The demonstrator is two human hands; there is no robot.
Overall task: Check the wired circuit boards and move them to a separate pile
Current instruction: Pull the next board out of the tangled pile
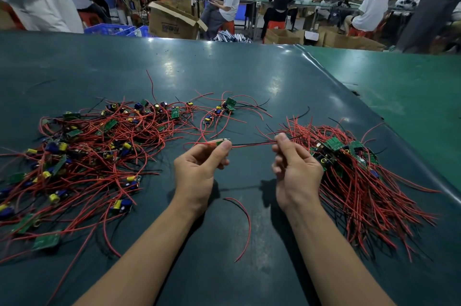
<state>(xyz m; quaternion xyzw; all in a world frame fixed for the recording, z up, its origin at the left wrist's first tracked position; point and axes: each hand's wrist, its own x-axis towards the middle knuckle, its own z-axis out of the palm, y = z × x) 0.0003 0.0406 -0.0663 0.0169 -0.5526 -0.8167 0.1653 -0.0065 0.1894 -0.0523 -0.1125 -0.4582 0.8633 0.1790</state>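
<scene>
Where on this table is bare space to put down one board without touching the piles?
Bare mat lies beyond both piles, and a narrower strip runs between the forearms, crossed only by one loose wire. The scattered pile crowds the left; the bundled pile crowds the right.

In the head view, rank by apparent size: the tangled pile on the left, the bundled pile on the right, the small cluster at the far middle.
1. Left tangled pile
2. Right bundled pile
3. Far cluster, though distance shrinks it.

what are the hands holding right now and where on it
One wired circuit board: the left hand pinches the board end, the right hand pinches its wires further along.
</scene>
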